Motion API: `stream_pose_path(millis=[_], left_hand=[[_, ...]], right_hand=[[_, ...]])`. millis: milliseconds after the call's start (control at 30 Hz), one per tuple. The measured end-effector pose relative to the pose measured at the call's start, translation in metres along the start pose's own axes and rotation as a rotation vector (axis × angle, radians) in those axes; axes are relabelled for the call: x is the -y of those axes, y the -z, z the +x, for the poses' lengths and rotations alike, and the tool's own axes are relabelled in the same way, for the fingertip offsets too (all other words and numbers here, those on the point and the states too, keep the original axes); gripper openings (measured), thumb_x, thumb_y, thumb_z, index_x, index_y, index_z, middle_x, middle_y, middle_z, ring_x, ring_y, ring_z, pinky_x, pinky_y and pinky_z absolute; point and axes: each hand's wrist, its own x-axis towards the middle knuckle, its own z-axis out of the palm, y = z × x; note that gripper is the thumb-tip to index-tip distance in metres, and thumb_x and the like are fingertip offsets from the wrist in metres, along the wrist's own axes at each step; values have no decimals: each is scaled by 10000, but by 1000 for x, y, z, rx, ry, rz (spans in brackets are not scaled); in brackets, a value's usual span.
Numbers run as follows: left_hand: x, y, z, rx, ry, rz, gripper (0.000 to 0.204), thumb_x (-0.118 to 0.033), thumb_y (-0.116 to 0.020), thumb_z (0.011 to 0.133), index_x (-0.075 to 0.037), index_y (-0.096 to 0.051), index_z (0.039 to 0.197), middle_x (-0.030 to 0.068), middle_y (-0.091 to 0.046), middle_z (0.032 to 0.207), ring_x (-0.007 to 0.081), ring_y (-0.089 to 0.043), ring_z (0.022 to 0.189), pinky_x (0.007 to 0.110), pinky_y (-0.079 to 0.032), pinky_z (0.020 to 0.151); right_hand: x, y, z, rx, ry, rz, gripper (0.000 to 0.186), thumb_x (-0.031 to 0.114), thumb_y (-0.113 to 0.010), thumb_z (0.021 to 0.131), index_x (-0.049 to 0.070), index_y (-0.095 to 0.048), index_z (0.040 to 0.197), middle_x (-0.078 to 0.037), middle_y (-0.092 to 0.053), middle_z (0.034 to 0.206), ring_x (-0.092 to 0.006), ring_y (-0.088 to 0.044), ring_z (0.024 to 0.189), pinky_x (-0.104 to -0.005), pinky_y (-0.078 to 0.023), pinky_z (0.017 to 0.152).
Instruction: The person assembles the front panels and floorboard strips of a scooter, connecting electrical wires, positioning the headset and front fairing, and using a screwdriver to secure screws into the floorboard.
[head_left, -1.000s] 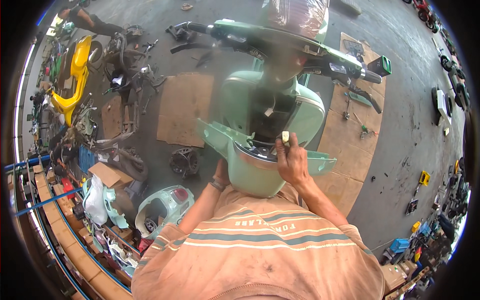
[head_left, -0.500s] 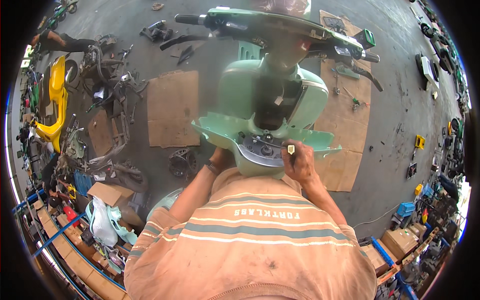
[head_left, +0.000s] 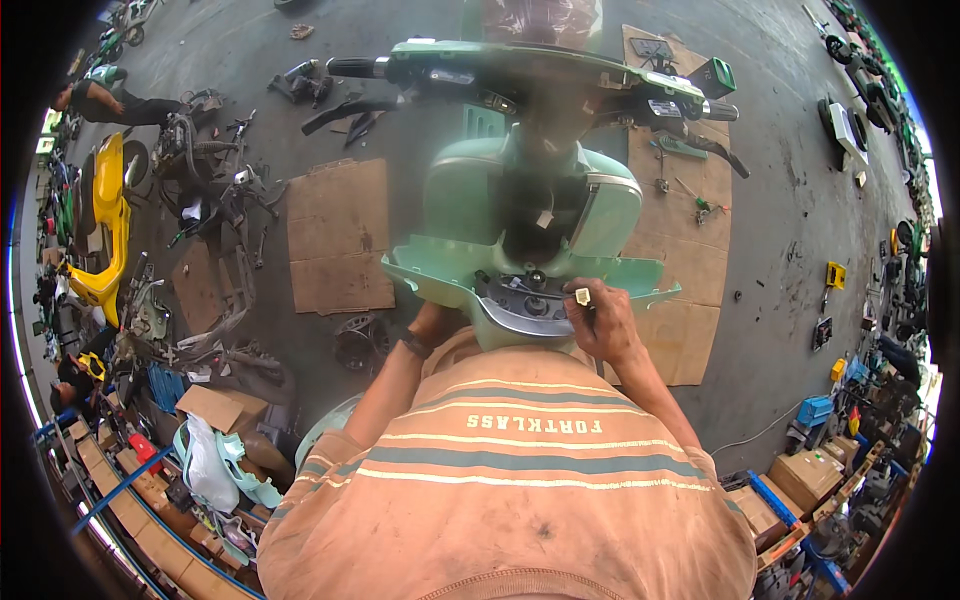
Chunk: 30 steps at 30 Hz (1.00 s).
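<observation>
In front of me a mint-green scooter front fairing panel [head_left: 430, 268] spreads out on both sides of the steering column. At its middle, close to my body, sits a grey and black instrument panel [head_left: 530, 298]. My right hand [head_left: 608, 328] is at its right side, fingers closed around a small cream-white wire connector [head_left: 583, 297] whose open end faces up. My left hand [head_left: 436, 325] reaches under the left edge of the fairing panel; its fingers are hidden there. Farther off are the handlebars [head_left: 540, 70] and the green leg shield [head_left: 610, 200], where another white connector [head_left: 545, 219] hangs.
Cardboard sheets [head_left: 340, 235] lie on the grey floor either side of the scooter. To the left are a stripped scooter frame [head_left: 215, 200], a yellow scooter body [head_left: 108, 230] and people at work. Shelves with boxes [head_left: 805, 478] stand behind me, right and left.
My view has shifted slightly, so the surroundings sit a little differently. Both hands stay at the fairing panel, and the right still grips the connector.
</observation>
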Motion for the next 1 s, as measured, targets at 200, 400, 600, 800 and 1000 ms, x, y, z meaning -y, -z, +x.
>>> stream_pose_path(millis=[200,400,600,800,1000], left_hand=[[-95,100,-26,-784,-12,-97,361,-241,-573,947,6,-602,1207,89,-665,1068,211,-625,876,336,-522,806],[-287,-36,27,140,-183,525,461,-295,-638,949,29,-581,1272,146,-673,1153,184,-653,971,318,-541,848],[-238,-64,94,381,281,293,473,-344,-679,929,-12,-595,1256,106,-668,1134,200,-644,1022,348,-553,864],[-240,-71,94,473,421,-53,335,-301,-668,944,-53,-628,1165,66,-677,1088,178,-647,1011,360,-544,895],[-236,-77,90,539,405,-369,287,-299,-628,972,-73,-643,1149,63,-686,1092,185,-642,1039,351,-483,975]], right_hand=[[19,13,25,-70,-284,80,218,168,-698,884,25,-672,1046,-161,-665,723,-313,-666,666,-393,-519,649],[14,27,54,79,-578,289,321,207,-710,903,-28,-651,1114,-166,-733,953,-247,-701,817,-360,-532,756],[27,26,50,116,-617,430,372,224,-698,925,-34,-627,1184,-176,-732,986,-201,-692,897,-334,-529,822],[18,22,30,70,-608,443,363,235,-685,941,-35,-649,1181,-154,-732,980,-172,-680,886,-328,-527,817],[23,21,46,30,-651,430,387,293,-670,953,-32,-669,1163,-136,-739,927,-165,-676,834,-320,-521,770]])
